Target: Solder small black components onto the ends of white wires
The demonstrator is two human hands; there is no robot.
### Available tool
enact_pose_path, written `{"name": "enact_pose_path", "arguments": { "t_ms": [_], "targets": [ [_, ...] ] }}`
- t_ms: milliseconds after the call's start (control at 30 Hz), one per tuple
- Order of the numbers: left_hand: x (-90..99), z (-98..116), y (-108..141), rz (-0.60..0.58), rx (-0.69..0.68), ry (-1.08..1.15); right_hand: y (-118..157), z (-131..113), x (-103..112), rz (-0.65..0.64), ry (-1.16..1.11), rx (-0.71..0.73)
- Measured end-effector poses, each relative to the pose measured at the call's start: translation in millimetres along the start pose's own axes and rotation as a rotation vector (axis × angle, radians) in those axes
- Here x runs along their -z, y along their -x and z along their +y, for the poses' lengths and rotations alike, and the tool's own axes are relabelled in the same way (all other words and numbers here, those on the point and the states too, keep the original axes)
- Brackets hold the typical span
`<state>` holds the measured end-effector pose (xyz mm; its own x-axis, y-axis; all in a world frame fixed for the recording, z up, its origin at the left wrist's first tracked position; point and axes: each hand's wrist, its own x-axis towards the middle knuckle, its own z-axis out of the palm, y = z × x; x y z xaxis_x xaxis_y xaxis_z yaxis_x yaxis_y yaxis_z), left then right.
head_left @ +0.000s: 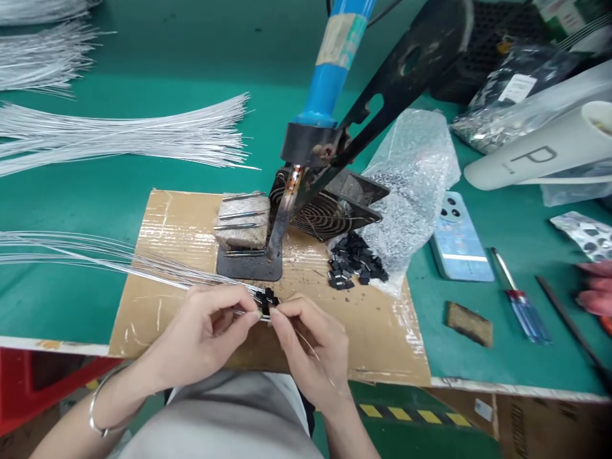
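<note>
Near the front edge of a cardboard sheet, my left hand pinches the ends of thin wires that run in from the left. My right hand faces it, thumb and finger closed on a thin wire whose loose end crosses the palm. Small black connectors sit at the wire ends, just beyond the fingertips of both hands. The fingertips partly hide the contact point. A blue soldering iron hangs on a black bracket, its tip pointing down at a dark pad beyond the hands.
Black connector pieces lie in a pile beside a plastic bag. Behind the iron is a fan. A block stands left of the tip. Wire bundles lie at left; a phone and screwdriver at right.
</note>
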<state>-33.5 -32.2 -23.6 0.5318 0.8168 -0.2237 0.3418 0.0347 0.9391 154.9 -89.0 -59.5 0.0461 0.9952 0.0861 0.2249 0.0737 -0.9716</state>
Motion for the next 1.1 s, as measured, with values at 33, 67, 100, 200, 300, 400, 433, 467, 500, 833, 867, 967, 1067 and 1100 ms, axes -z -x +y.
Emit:
{"name": "enact_pose_path", "arguments": {
  "t_ms": [33,67,100,200,300,400,433,467,500,833,867,967,1067,1100],
  "targets": [
    [-0.3,-0.3,0.1,-0.005,0.019,0.018,-0.7,-0.4,-0.5,-0.003,0.011,0.025],
    [-1.1,-0.6,0.1,-0.01,0.041,0.041,-1.3,-0.7,-1.0,-0.01,0.021,0.052],
    [-2.2,-1.0,-0.1,-0.012,0.065,0.067,-1.9,-1.0,-1.6,-0.016,0.033,0.08],
    [-6.7,-1.0,-1.7,0.002,0.122,0.131,-2.6,-1.2,-4.8,-0.005,0.07,0.149],
    [-9.2,1.7,-3.3,0.037,0.139,0.177,-0.2,-0.7,-10.3,0.04,0.064,0.136],
    [-8.2,5.1,-4.2,0.068,0.135,0.21,3.7,0.8,-11.7,0.139,-0.111,-0.049],
    [-7.5,5.9,-4.6,0.084,0.137,0.212,4.6,1.7,-10.1,0.168,-0.228,-0.121],
    [-6.9,6.4,-5.0,0.1,0.142,0.21,5.1,2.8,-7.5,0.187,-0.36,-0.182],
    [-6.5,6.5,-5.3,0.117,0.151,0.206,5.1,3.9,-4.2,0.188,-0.486,-0.224],
    [-7.4,5.1,-3.2,0.158,0.156,0.232,1.7,-0.4,-5.4,0.26,-0.244,-0.186],
    [-7.0,5.3,-3.0,0.159,0.151,0.231,1.1,-1.9,-8.1,0.235,-0.212,-0.18],
    [-6.1,5.9,-2.9,0.162,0.134,0.241,-1.7,-4.8,-14.8,0.208,-0.217,-0.171],
    [-6.1,7.0,-3.8,0.165,0.136,0.244,-3.9,-5.3,-18.9,0.201,-0.271,-0.175],
    [-6.1,7.4,-4.1,0.165,0.139,0.243,-4.3,-5.2,-19.7,0.199,-0.292,-0.176]
  ]
}}
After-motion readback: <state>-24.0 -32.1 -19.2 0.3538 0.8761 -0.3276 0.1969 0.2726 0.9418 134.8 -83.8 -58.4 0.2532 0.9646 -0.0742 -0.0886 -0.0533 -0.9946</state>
